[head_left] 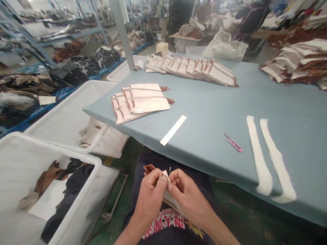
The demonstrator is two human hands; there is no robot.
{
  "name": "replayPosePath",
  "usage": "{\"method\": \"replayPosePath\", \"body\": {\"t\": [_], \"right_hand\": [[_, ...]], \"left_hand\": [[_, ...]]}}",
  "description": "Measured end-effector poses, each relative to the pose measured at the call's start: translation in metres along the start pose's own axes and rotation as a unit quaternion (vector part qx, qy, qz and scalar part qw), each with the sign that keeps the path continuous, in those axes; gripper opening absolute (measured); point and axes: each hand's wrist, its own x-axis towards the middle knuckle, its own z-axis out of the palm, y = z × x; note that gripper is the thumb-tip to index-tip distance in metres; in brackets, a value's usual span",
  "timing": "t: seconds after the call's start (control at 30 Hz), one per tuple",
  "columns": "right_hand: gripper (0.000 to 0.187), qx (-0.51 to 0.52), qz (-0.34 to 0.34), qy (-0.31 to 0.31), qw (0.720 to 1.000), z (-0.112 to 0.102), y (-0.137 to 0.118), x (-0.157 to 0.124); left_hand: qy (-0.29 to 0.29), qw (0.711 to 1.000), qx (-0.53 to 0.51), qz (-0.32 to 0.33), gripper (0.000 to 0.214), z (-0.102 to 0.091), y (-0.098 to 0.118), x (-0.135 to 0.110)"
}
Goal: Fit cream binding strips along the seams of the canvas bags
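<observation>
Over my lap, my left hand (153, 189) and my right hand (184, 190) meet with thumbs and fingertips pinched together. Both grip the pale edge of a cream-and-brown fabric piece (168, 199), much of it hidden under my hands. A brown flap of it sticks out beyond my left fingers. On the table ahead lie a white paper strip (173, 130) and thread snips (233, 142) with pink handles. Further left is a small stack of cream pieces with brown edges (143, 102).
A long overlapping row of cream pieces (191, 68) lies across the table's back. Two cream curved strips (260, 156) rest at right, with a tall fabric pile (298, 61) behind. White bins (98, 166) holding fabric stand to my left, beside a metal post (122, 34).
</observation>
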Motion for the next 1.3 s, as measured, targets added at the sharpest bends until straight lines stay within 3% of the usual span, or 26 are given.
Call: {"method": "replayPosePath", "body": {"t": [0.2, 0.27, 0.3, 0.37, 0.4, 0.47, 0.53, 0.67, 0.77, 0.93, 1.1, 1.3], "right_hand": [[0.031, 0.004, -0.023, -0.06, 0.998, 0.006, 0.013, 0.017], [0.027, -0.109, -0.066, 0.006, 0.992, -0.003, 0.017, 0.031], [0.023, -0.194, -0.103, 0.069, 0.973, -0.008, 0.018, 0.041], [0.016, -0.354, -0.18, 0.196, 0.897, -0.019, 0.021, 0.065], [0.016, -0.392, -0.199, 0.225, 0.87, -0.023, 0.022, 0.079], [0.023, -0.426, -0.213, 0.228, 0.849, -0.026, 0.024, 0.105], [0.025, -0.438, -0.218, 0.209, 0.847, -0.024, 0.028, 0.127], [0.01, -0.419, -0.212, 0.194, 0.861, -0.017, 0.037, 0.149], [0.021, -0.362, -0.197, 0.198, 0.889, -0.023, 0.041, 0.154], [0.04, -0.208, -0.145, 0.211, 0.944, -0.049, 0.037, 0.161], [0.051, -0.079, -0.108, 0.196, 0.971, -0.073, 0.035, 0.154], [0.047, -0.03, -0.103, 0.186, 0.977, -0.082, 0.033, 0.133]], "left_hand": [[0.037, 0.998, 0.039, 0.024, 0.046, -0.009, -0.025, 0.003], [0.033, 0.999, 0.027, 0.019, 0.048, -0.011, -0.032, 0.007], [0.031, 0.999, 0.02, 0.018, 0.05, -0.012, -0.036, 0.01], [0.036, 0.999, 0.014, 0.022, 0.052, -0.013, -0.043, 0.014], [0.041, 0.999, 0.015, 0.025, 0.053, -0.012, -0.046, 0.017], [0.052, 0.998, 0.023, 0.033, 0.052, -0.013, -0.051, 0.02], [0.062, 0.996, 0.042, 0.045, 0.049, -0.013, -0.054, 0.022], [0.087, 0.989, 0.09, 0.074, 0.044, -0.017, -0.058, 0.026], [0.096, 0.989, 0.088, 0.073, 0.04, -0.021, -0.057, 0.032], [0.1, 0.99, 0.062, 0.073, 0.02, -0.02, -0.044, 0.051], [0.056, 0.994, 0.018, 0.09, 0.022, -0.007, -0.033, 0.077], [0.027, 0.993, -0.002, 0.114, 0.027, 0.018, -0.024, 0.106]]}}
